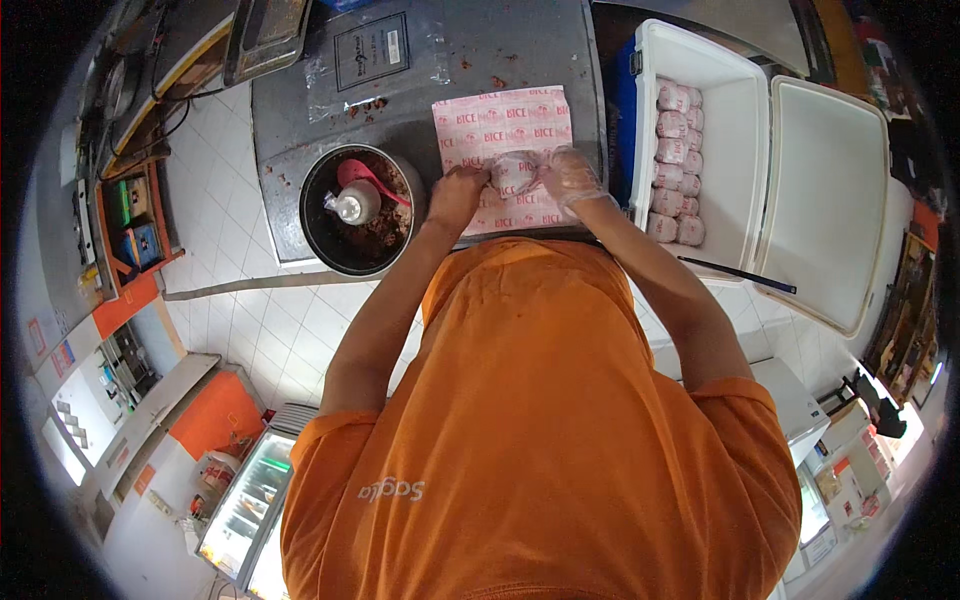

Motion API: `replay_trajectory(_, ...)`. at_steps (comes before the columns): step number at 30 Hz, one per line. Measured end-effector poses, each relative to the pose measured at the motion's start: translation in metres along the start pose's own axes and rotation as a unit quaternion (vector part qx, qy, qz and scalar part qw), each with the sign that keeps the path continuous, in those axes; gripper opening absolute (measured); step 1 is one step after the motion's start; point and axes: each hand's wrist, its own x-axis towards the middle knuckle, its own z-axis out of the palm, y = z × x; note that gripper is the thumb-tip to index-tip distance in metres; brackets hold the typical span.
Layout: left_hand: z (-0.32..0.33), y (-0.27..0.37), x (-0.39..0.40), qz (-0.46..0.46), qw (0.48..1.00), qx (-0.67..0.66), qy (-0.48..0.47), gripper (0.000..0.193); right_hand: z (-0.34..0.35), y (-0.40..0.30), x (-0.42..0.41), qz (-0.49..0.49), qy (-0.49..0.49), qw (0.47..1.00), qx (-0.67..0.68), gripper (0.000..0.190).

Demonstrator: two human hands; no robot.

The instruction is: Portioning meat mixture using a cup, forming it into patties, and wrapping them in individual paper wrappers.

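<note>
Between my two hands is a rounded bundle wrapped in printed paper [516,172], resting on a stack or sheet of the same pink-and-white printed paper [502,124]. My left hand [465,191], bare, grips the bundle's left end. At its right end, my right hand [570,178], in a clear plastic glove, pinches the twisted paper. To the left stands a round dark pot [306,214] with brownish rice-like food [386,236], a pink spoon [360,172] and a pale cup-like item [358,202] inside.
A white-lined cool box [731,150] with its lid [821,202] open stands at the right, holding several wrapped bundles [671,150]. Behind on the grey table [517,30] lie a clear plastic bag [420,52] and food crumbs [499,81]. A metal tray [266,37] is at the back left.
</note>
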Motion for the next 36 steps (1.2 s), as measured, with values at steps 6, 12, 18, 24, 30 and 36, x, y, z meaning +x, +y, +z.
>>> replay_trajectory(6, -0.009, 0.001, 0.004, -0.015, 0.999, 0.0, -0.039, 0.013, 0.019, 0.004, -0.008, -0.093, 0.177, 0.976, 0.088, 0.019)
replay_trajectory(12, -0.007, 0.0, 0.002, -0.018, 0.999, 0.023, -0.045, 0.014, 0.027, 0.019, -0.02, -0.253, 0.129, 0.955, -0.084, 0.046)
replay_trajectory(18, 0.0, -0.001, 0.003, -0.011, 1.0, 0.001, -0.02, 0.013, 0.02, 0.035, -0.024, -0.313, 0.033, 0.874, -0.37, 0.052)
replay_trajectory(24, 0.0, -0.012, 0.004, 0.005, 0.999, -0.04, -0.006, 0.012, -0.006, 0.029, 0.005, -0.329, 0.079, 0.939, -0.056, 0.036)
replay_trajectory(30, -0.011, -0.013, 0.024, -0.068, 0.99, -0.088, -0.081, 0.02, -0.043, -0.027, 0.023, -0.089, -0.031, 0.989, -0.115, 0.022)
replay_trajectory(36, -0.01, -0.006, 0.052, -0.101, 0.991, -0.051, -0.07, 0.025, -0.028, -0.025, 0.032, -0.15, 0.019, 0.981, -0.12, 0.024)
